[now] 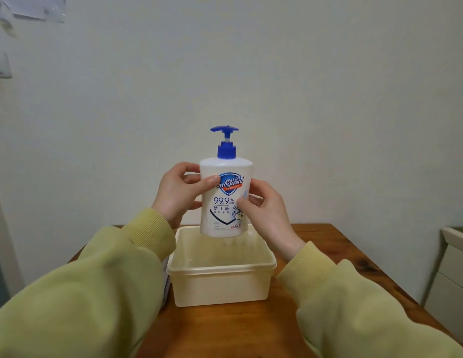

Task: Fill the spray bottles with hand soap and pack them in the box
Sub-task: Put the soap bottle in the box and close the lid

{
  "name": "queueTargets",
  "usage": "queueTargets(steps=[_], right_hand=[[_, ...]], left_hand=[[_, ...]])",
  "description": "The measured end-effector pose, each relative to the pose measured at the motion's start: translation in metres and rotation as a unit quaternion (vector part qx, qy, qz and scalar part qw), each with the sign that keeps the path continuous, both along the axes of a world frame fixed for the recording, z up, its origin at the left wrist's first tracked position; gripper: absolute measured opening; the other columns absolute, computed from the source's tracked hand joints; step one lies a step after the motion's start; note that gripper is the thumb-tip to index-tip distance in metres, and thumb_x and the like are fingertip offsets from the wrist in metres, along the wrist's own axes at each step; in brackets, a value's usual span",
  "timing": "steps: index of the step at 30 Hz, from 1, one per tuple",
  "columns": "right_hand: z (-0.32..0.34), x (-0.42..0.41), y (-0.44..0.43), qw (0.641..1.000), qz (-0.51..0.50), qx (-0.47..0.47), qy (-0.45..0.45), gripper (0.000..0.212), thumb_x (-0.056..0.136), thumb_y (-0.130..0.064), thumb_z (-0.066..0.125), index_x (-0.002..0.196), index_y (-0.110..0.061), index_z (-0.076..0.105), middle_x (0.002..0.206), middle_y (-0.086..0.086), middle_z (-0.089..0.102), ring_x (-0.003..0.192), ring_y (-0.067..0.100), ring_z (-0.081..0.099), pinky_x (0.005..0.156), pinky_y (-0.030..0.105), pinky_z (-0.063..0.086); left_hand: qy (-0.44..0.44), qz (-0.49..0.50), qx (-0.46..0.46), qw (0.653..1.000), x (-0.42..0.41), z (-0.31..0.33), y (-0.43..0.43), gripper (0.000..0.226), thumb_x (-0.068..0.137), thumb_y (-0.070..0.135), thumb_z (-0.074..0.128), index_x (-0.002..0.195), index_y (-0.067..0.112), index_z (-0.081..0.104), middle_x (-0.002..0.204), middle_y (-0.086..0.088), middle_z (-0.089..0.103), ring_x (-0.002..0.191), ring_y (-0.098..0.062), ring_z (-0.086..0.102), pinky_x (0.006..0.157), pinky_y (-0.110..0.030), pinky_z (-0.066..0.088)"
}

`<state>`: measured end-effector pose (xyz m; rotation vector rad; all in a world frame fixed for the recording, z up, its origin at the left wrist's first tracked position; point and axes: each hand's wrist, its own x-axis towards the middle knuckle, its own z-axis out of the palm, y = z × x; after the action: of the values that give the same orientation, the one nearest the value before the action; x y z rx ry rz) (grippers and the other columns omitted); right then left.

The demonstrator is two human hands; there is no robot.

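I see my left hand [180,193] and right hand [264,213] gripping the upright soap bottle [225,200] mid-frame, above the box [221,282]; bare table [251,329] below.

One hand soap bottle [226,200] with one blue pump [225,142] — held between two hands, the left hand [180,192] and the right hand [266,213]. One cream box [221,280] sits just below them — on one wooden table [328,244], between two yellow-green sleeves [96,293].
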<state>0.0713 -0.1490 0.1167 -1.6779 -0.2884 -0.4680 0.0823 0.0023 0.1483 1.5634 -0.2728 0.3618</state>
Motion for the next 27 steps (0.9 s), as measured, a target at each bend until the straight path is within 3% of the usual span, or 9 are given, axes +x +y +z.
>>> queueTargets(steps=[4,9,11,16,21,24,27], right_hand=[[-0.001,0.005,-0.002,1.000,0.000,-0.017,-0.014,0.034,0.088,0.000,0.051,0.119,-0.011,0.058,0.114,0.000,0.063,0.101,0.013,0.062,0.074,0.013,0.052],[0.000,0.010,-0.001,0.999,0.011,-0.025,-0.017,0.030,0.090,-0.002,0.048,0.116,-0.011,0.060,0.100,-0.007,0.062,0.076,-0.012,0.059,0.057,0.000,0.045],[-0.001,0.011,0.001,0.999,0.012,-0.036,-0.019,0.027,0.091,-0.008,0.050,0.115,-0.013,0.060,0.100,-0.008,0.063,0.077,-0.012,0.061,0.059,0.003,0.047],[-0.004,0.017,0.010,0.999,0.006,-0.041,0.006,0.028,0.087,-0.023,0.061,0.114,-0.016,0.058,0.110,-0.001,0.065,0.102,0.013,0.062,0.083,0.026,0.053],[-0.009,0.019,0.018,0.997,0.036,-0.074,0.008,0.046,0.075,-0.026,0.074,0.113,-0.019,0.050,0.098,-0.012,0.061,0.091,0.002,0.060,0.066,0.011,0.046],[-0.014,0.029,0.025,0.995,0.008,-0.097,-0.005,0.059,0.062,-0.028,0.082,0.105,-0.016,0.043,0.099,-0.002,0.062,0.089,0.009,0.062,0.063,0.013,0.048],[-0.019,0.040,0.032,0.992,-0.021,-0.121,-0.008,0.070,0.051,-0.038,0.080,0.105,-0.019,0.039,0.104,0.004,0.060,0.095,0.017,0.062,0.072,0.028,0.055]], left_hand=[[0.013,-0.007,-0.011,1.000,0.005,-0.003,0.004,0.024,0.075,0.019,0.071,0.091,0.019,0.053,0.085,0.000,0.070,0.068,-0.008,0.069,0.052,-0.025,0.055],[0.024,-0.006,-0.023,0.999,0.007,-0.005,0.009,0.024,0.075,0.020,0.071,0.091,0.019,0.053,0.086,-0.001,0.070,0.076,-0.015,0.068,0.061,-0.031,0.056],[0.030,-0.006,-0.028,0.999,0.007,-0.005,0.009,0.026,0.074,0.020,0.072,0.091,0.019,0.053,0.086,-0.001,0.069,0.079,-0.017,0.068,0.066,-0.035,0.057],[0.051,-0.005,-0.039,0.998,0.005,-0.008,0.010,0.035,0.072,0.018,0.075,0.099,0.013,0.052,0.095,-0.008,0.067,0.082,-0.021,0.068,0.069,-0.039,0.056],[0.056,0.006,-0.056,0.997,0.003,-0.009,0.006,0.042,0.072,0.016,0.075,0.104,0.011,0.049,0.091,-0.006,0.064,0.076,-0.017,0.067,0.056,-0.031,0.055],[0.055,0.015,-0.069,0.996,0.002,-0.013,-0.001,0.039,0.071,0.014,0.075,0.099,0.014,0.048,0.086,-0.003,0.062,0.071,-0.016,0.065,0.058,-0.033,0.054],[0.044,0.029,-0.072,0.996,0.001,-0.016,-0.005,0.034,0.071,0.012,0.075,0.087,0.021,0.047,0.081,0.000,0.059,0.066,-0.012,0.064,0.055,-0.030,0.054]])
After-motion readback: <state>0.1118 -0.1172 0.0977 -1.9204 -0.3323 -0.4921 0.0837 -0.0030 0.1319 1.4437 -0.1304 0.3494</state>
